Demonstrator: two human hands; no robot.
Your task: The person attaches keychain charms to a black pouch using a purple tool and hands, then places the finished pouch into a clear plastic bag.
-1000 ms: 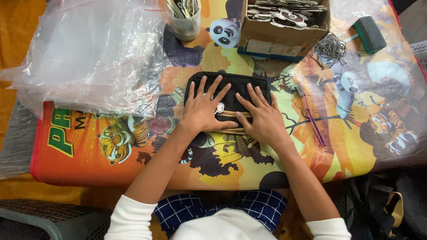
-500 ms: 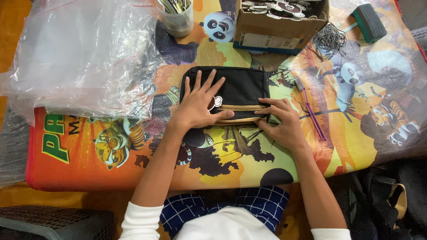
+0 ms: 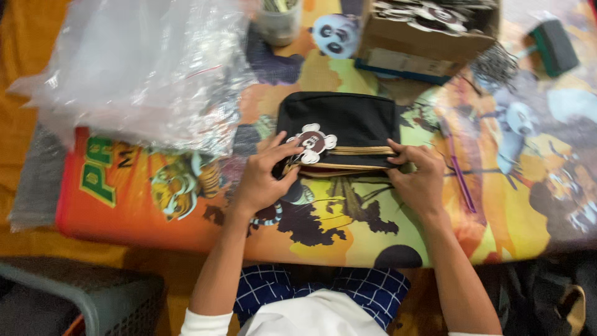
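Note:
A black fabric pouch (image 3: 348, 121) with a tan zip edge lies on a colourful cartoon-printed table cover (image 3: 348, 211). A round white and dark patch (image 3: 312, 142) sits on its near left corner. My left hand (image 3: 264, 177) pinches the pouch's left end, fingertips at the patch. My right hand (image 3: 418, 180) grips the pouch's right end at the zip edge. Both forearms reach in from the bottom of the view.
A big heap of clear plastic bags (image 3: 143, 68) fills the far left. A cardboard box (image 3: 423, 31) of small parts stands at the back, a clear cup (image 3: 277, 18) beside it. A green block (image 3: 553, 40) lies far right, a grey crate (image 3: 81, 298) low left.
Both hands have slid from lying flat on the pouch to its near corners. The patch, covered by my left hand before, is now in sight.

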